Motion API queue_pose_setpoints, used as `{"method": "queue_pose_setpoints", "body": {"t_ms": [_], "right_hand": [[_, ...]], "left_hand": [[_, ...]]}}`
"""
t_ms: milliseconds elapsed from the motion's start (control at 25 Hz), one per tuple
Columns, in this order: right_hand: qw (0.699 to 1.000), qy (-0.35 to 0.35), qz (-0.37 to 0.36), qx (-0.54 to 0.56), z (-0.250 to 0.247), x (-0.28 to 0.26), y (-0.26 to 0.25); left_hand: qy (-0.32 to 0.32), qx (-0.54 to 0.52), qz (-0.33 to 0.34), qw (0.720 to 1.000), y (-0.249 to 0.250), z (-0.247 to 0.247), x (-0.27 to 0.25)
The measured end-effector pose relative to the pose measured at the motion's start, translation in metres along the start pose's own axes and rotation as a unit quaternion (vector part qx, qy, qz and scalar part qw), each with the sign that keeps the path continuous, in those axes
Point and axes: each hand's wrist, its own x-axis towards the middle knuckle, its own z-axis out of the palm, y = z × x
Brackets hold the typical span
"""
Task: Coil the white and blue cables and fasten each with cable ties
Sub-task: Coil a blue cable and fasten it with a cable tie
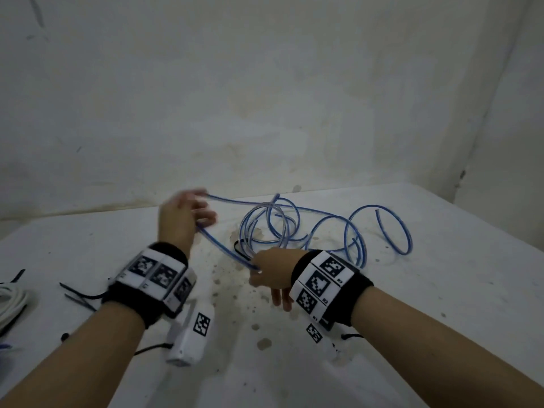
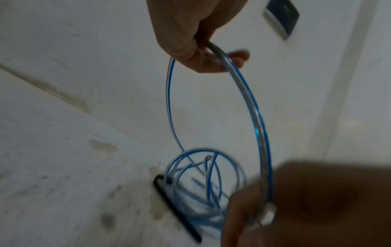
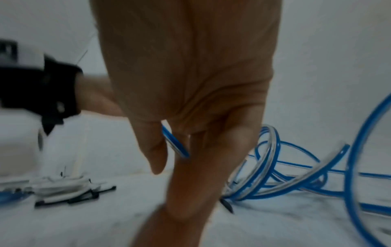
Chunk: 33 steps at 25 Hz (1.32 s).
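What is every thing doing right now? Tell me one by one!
left hand: raised, grips the blue cable.
right hand: lower, pinches the blue cable's end.
blue cable: mostly loose loops on the table, not tied.
white cable: bundled at the table's left edge.
cable ties: loose, lying on the table.
table: stained.

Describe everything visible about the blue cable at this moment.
The blue cable is a thin, glossy line, clear with a blue stripe, and looks like plastic. Most of it sprawls in loose, overlapping loops on the stained white table, uncoiled and untied. One stretch is lifted: the left hand grips it in curled fingers, and it runs down to the right hand, which pinches it near an end. A black cable tie lies by the loops.
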Motion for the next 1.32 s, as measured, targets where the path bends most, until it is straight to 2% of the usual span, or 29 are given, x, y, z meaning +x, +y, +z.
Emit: {"method": "queue_pose_setpoints", "body": {"t_ms": [120, 240, 360, 440, 520, 600, 680, 720, 760, 840, 880, 960, 1000, 1040, 1080, 1120, 1200, 1240, 1280, 1320], "right_hand": [[0.998, -0.004, 0.055, 0.014, 0.005, 0.011, 0.021], [0.988, 0.051, 0.066, 0.129, -0.004, 0.013, 0.031], [0.971, 0.090, -0.018, 0.222, -0.014, 0.007, 0.002], [0.965, 0.049, -0.091, 0.240, -0.016, 0.007, -0.028], [0.969, 0.022, -0.141, 0.204, -0.012, 0.011, -0.054], [0.970, 0.068, -0.165, 0.163, -0.004, 0.019, -0.068], [0.957, 0.132, -0.158, 0.203, 0.001, 0.023, -0.071], [0.940, 0.139, -0.145, 0.276, 0.001, 0.023, -0.070], [0.910, 0.139, -0.133, 0.368, -0.001, 0.024, -0.069], [0.819, 0.161, -0.115, 0.539, -0.007, 0.025, -0.068], [0.776, 0.198, -0.105, 0.589, -0.010, 0.027, -0.067], [0.707, 0.290, -0.093, 0.638, -0.018, 0.030, -0.063], [0.682, 0.330, -0.090, 0.647, -0.022, 0.031, -0.060], [0.669, 0.367, -0.084, 0.640, -0.025, 0.030, -0.055], [0.672, 0.401, -0.081, 0.618, -0.027, 0.030, -0.048], [0.692, 0.431, -0.085, 0.572, -0.028, 0.028, -0.041], [0.771, 0.476, -0.103, 0.411, -0.023, 0.025, -0.028], [0.808, 0.492, -0.114, 0.304, -0.019, 0.022, -0.025], [0.827, 0.503, -0.128, 0.214, -0.015, 0.021, -0.025], [0.831, 0.517, -0.140, 0.152, -0.014, 0.022, -0.026]], "left_hand": [[0.061, 0.028, 0.063, 0.996, 0.041, -0.020, 0.015], [0.056, 0.016, 0.060, 0.996, 0.055, -0.045, 0.026], [0.052, -0.020, 0.062, 0.997, 0.053, -0.050, 0.019], [0.018, -0.004, 0.073, 0.997, 0.051, -0.043, 0.007], [-0.042, 0.012, 0.091, 0.995, 0.050, -0.033, -0.005], [-0.077, 0.000, 0.098, 0.992, 0.052, -0.030, -0.014], [-0.085, -0.047, 0.096, 0.991, 0.054, -0.032, -0.015], [-0.087, -0.067, 0.093, 0.990, 0.055, -0.034, -0.015], [-0.089, -0.081, 0.087, 0.989, 0.054, -0.036, -0.015], [-0.109, -0.113, 0.064, 0.986, 0.051, -0.038, -0.016], [-0.126, -0.133, 0.045, 0.982, 0.047, -0.038, -0.017], [-0.161, -0.172, -0.002, 0.972, 0.038, -0.035, -0.023], [-0.166, -0.179, -0.024, 0.970, 0.033, -0.034, -0.026], [-0.158, -0.179, -0.046, 0.970, 0.028, -0.034, -0.027], [-0.143, -0.182, -0.066, 0.971, 0.024, -0.036, -0.027], [-0.127, -0.192, -0.082, 0.970, 0.020, -0.038, -0.024], [-0.114, -0.216, -0.100, 0.965, 0.020, -0.044, -0.019], [-0.126, -0.205, -0.106, 0.965, 0.022, -0.045, -0.017], [-0.148, -0.174, -0.110, 0.967, 0.023, -0.046, -0.018], [-0.177, -0.128, -0.111, 0.970, 0.026, -0.046, -0.020]]}}
